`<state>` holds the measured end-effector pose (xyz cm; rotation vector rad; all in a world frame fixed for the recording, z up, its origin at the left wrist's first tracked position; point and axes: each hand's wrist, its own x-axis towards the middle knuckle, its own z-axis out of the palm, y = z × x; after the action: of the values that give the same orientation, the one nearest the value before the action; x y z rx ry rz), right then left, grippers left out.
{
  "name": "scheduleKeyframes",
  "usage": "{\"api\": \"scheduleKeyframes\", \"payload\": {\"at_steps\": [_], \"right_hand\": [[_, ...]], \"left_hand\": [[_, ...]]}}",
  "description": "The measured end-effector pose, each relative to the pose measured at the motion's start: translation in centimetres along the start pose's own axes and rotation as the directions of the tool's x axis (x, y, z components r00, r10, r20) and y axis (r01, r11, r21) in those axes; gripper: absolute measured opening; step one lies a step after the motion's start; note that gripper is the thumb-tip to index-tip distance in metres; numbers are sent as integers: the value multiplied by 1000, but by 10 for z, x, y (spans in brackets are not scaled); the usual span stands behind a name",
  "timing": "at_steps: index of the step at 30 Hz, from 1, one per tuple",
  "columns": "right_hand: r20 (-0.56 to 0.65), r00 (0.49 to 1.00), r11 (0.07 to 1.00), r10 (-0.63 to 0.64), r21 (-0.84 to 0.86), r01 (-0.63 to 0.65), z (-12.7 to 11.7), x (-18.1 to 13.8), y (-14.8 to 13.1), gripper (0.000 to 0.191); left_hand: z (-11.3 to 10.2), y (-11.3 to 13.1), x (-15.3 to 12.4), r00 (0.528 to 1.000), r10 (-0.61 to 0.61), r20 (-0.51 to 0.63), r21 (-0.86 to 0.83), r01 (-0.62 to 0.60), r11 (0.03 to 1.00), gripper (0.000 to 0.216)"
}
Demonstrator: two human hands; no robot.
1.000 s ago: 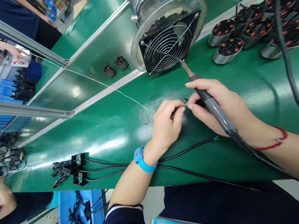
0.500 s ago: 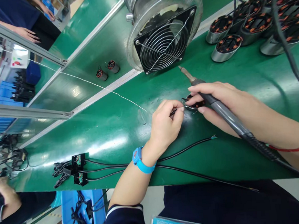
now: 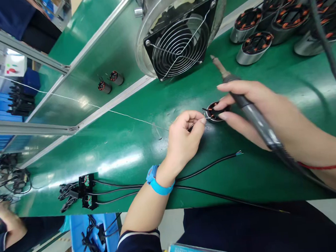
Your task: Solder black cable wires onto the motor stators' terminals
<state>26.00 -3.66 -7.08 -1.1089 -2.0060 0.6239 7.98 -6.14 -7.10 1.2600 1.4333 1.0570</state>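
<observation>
A small round motor stator [image 3: 213, 112] with orange windings lies on the green belt [image 3: 123, 152]. My left hand [image 3: 184, 136] is pinched shut on a thin black lead wire that runs to the stator. My right hand [image 3: 251, 109] grips a grey soldering iron [image 3: 243, 100], its tip pointing up and away toward the fan, while its fingertips touch the stator. A thin strand of solder wire [image 3: 96, 107] stretches from the upper left to a spot just left of my left hand. A blue wrist strap [image 3: 154, 179] circles my left wrist.
A fume fan [image 3: 178, 39] with a wire grille stands just beyond the hands. Several larger stators [image 3: 254, 43] sit at the upper right, two small ones [image 3: 110, 82] past the rail. Black cables with connectors [image 3: 85, 188] lie near the front edge. Another person's hand [image 3: 0, 213] shows at lower left.
My right hand has drawn back from the stator and swung the iron's tip up and to the right, uncovering the stator. My left hand keeps its pinch on the lead wire.
</observation>
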Motion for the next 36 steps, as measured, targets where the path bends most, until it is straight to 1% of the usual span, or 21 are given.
{"api": "scheduleKeyframes", "payload": {"at_steps": [3,5,7,10,13,15,20,25,26,29,31,32,34,36], "right_hand": [[-61,994,995,91,-40,-94,-18,-10,-13,35],[-84,990,993,116,-20,-118,-25,-20,-20,32],[-111,990,996,91,18,-89,-27,-33,-20,27],[-175,985,999,7,37,0,-22,-53,-10,18],[-154,987,995,-56,75,68,-17,-66,1,13],[-131,988,991,-79,98,92,-15,-69,3,12],[-138,988,994,-72,69,82,-17,-62,-1,13],[23,996,995,-89,35,88,-26,-57,2,12],[20,997,996,-78,35,77,-25,-59,2,13],[-98,995,1000,-5,30,8,-22,-63,3,21],[-122,992,1000,6,31,-2,-21,-65,3,22],[-88,996,999,-10,36,13,-21,-65,4,21],[21,999,998,-50,50,49,-24,-64,5,16],[50,997,997,-60,59,57,-27,-62,5,13]], "left_hand": [[0,-1,-2,1000,13,13,31,-13,999,5],[0,-2,-4,999,29,25,55,-30,998,5],[1,-2,-5,999,36,27,70,-38,997,5],[3,-1,-6,1000,13,22,83,-15,996,6],[4,-1,-6,1000,-3,6,86,3,996,7],[4,-1,-6,1000,-3,-4,80,3,997,7],[4,-3,-5,1000,-10,-2,72,10,997,6],[5,-4,-5,1000,-5,4,79,5,997,8],[5,-4,-5,1000,2,4,74,-3,997,8],[5,-4,-5,1000,18,0,74,-18,997,8],[5,-5,-5,1000,26,-2,80,-26,996,9],[5,-5,-5,1000,30,-3,80,-30,996,9],[5,-5,-5,999,39,-3,78,-38,996,9],[5,-5,-5,999,46,-5,77,-46,996,9]]}}
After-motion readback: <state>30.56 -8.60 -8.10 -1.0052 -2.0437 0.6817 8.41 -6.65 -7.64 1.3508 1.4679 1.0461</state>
